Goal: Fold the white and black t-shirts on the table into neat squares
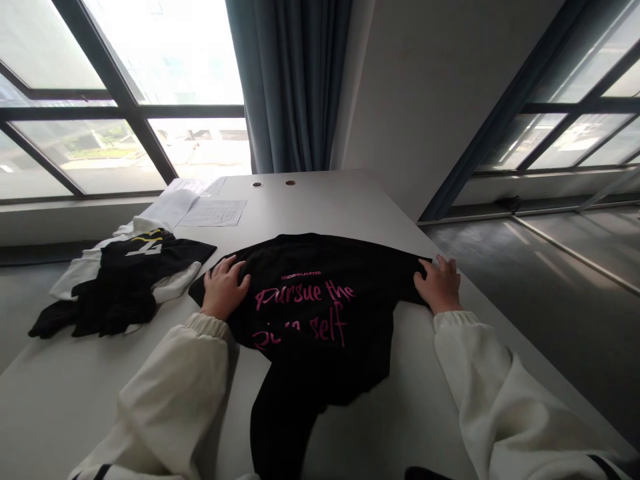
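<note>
**Smoothing the black shirt**

Keep flat on the white table. Press lightly with the left hand, loosely spread on top; draw the sleeve taut with the right hand, perhaps pinching, hard to tell.

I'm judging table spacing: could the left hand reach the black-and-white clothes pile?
Probably yes: the left hand rests on the printed black shirt near the clothes pile, nothing upright between.
</note>
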Action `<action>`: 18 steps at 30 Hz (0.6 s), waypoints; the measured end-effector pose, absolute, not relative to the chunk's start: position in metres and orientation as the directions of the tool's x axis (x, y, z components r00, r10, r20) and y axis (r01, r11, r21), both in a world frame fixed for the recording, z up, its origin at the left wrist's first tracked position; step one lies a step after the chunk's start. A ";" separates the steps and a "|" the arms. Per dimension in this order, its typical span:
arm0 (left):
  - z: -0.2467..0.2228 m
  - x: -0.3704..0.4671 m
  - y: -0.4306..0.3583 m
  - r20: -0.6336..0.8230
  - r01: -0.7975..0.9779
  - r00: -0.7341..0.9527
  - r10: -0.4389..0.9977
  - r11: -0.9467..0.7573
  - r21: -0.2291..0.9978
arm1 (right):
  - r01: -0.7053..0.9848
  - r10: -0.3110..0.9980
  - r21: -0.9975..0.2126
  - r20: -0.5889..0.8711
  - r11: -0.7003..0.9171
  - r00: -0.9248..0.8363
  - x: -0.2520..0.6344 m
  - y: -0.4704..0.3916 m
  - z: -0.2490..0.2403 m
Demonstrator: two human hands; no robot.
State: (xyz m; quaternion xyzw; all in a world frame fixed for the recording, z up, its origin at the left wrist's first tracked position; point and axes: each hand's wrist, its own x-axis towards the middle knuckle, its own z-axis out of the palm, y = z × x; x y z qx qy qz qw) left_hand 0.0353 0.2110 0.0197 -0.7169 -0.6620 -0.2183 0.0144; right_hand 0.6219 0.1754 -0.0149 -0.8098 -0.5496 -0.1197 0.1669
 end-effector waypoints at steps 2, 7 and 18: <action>0.014 0.002 0.185 0.363 0.959 -0.097 0.927 -0.011 0.284 | 0.956 0.853 -0.082 0.435 -0.283 0.290 0.610 0.173 -0.005; -0.004 -0.042 0.154 0.233 0.900 -0.365 0.901 0.277 0.337 | 0.996 0.886 0.057 0.463 -0.063 0.029 0.551 0.159 0.006; 0.004 -0.034 0.161 0.243 0.649 -0.278 0.929 -0.005 0.760 | 0.985 0.977 -0.079 0.162 0.154 -0.139 0.475 0.141 -0.016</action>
